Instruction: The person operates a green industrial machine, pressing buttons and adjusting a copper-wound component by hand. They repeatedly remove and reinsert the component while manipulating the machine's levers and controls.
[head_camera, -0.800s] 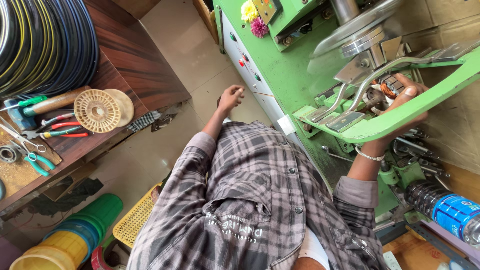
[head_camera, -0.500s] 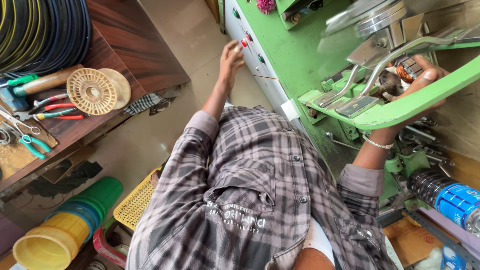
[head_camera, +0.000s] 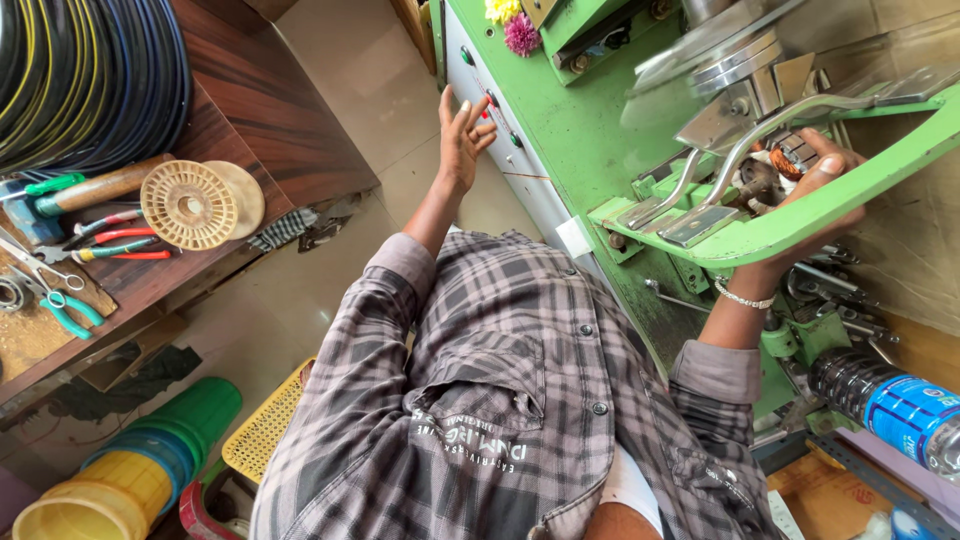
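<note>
The fingers of the right hand are curled around a small dark metal part wound with copper wire. They hold it inside the works of the big green-painted metal machine, just behind the machine's curved green bar and beside two bent steel levers. How tightly they grip cannot be told, since the bar hides most of the palm. The fingers of the left hand are spread and released, holding nothing. Their tips lie at or just off the small red buttons on the pale control panel at the machine's front edge; actual contact cannot be made out. The step in hand looks like steadying the wound part in its seat while the other hand goes for the controls. The next move would call for a clean press of one button, with the right fingers kept away from anything that turns. The part looks compact, with coppery windings showing between dark metal faces. Farther out, a cream plastic spool and red-handled pliers lie near the edge of the brown wooden tabletop.
</note>
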